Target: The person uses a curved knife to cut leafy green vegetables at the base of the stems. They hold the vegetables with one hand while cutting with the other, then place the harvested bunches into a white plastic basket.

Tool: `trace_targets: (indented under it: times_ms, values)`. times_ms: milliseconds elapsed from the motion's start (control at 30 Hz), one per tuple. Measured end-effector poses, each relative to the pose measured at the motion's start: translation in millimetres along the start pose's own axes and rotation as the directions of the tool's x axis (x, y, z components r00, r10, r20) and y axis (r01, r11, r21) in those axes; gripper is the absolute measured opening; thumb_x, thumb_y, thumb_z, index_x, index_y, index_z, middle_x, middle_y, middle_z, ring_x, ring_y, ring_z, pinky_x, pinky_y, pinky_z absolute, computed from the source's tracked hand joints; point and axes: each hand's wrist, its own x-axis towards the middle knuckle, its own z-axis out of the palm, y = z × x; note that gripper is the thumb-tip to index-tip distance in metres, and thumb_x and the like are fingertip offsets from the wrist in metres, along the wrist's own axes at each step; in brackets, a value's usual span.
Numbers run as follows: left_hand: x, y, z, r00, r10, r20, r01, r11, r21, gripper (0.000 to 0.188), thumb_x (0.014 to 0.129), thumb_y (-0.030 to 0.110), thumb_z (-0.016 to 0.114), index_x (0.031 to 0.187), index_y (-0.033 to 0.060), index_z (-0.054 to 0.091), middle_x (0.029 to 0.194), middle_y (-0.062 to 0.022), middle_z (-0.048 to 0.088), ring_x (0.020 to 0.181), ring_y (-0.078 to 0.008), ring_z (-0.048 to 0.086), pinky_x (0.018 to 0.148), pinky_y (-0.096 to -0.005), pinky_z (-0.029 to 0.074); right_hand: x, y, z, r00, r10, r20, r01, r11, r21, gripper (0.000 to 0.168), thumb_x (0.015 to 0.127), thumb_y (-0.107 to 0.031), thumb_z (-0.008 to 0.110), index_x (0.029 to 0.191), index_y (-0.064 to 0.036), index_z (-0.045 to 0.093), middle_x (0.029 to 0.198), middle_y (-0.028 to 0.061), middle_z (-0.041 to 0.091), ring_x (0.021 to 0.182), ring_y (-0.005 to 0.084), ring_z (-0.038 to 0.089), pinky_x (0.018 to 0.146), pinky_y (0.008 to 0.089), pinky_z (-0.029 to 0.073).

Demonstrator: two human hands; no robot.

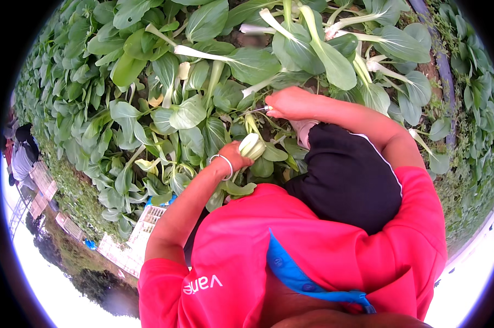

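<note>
My left hand (233,158), with a bangle at its wrist, grips a bok choy head (252,146) whose pale, thick stalks face up. My right hand (285,102) is closed around the handle of a small knife (256,110); its thin blade points left, just above the bok choy head, and most of the handle is hidden by the fingers. Bok choy plants (189,112) with broad green leaves stand to the left of my hands. Beyond the hands lie loose bok choy leaves (253,65) with white stalks.
A dark hose or pipe (445,82) runs along the bed at the right. White plastic crates (148,219) stand at the lower left. Another person (23,158) is at the far left. My bent knee (349,172) is close below my right forearm.
</note>
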Motion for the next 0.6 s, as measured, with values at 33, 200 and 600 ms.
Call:
trace_targets:
  times_ms: [33, 200, 600]
  values:
    - [0, -3, 0, 1.000, -0.009, -0.002, 0.009, 1.000, -0.003, 0.051, 0.064, 0.024, 0.079, 0.106, 0.0013, 0.061, 0.108, -0.0173, 0.058, 0.099, -0.0326, 0.057, 0.089, -0.0346, 0.044, 2, 0, 2, 1.000, 0.008, 0.007, -0.008, 1.000, -0.005, 0.032, 0.084, -0.032, 0.059, 0.086, -0.001, 0.054, 0.075, 0.0177, 0.061, 0.073, 0.0391, 0.060, 0.065, 0.0477, 0.048]
    - [-2, -7, 1, 1.000, -0.005, -0.007, 0.005, 0.999, 0.033, 0.048, 0.065, 0.024, 0.078, 0.102, -0.0003, 0.062, 0.106, -0.0179, 0.058, 0.097, -0.0341, 0.057, 0.088, -0.0359, 0.044, 6, 0, 5, 0.999, 0.021, 0.038, -0.019, 0.998, -0.063, 0.031, 0.084, -0.031, 0.059, 0.087, -0.001, 0.056, 0.076, 0.0179, 0.062, 0.074, 0.0382, 0.061, 0.065, 0.0477, 0.048]
    - [-8, 0, -3, 0.993, 0.117, 0.016, -0.119, 0.983, 0.140, 0.047, 0.067, 0.026, 0.075, 0.105, 0.0018, 0.061, 0.105, -0.0172, 0.057, 0.098, -0.0352, 0.056, 0.088, -0.0369, 0.043, 11, -5, 14, 0.972, 0.159, 0.174, -0.134, 0.980, -0.150, 0.031, 0.085, -0.031, 0.057, 0.088, -0.001, 0.059, 0.082, 0.0186, 0.064, 0.078, 0.0374, 0.063, 0.068, 0.0462, 0.050]
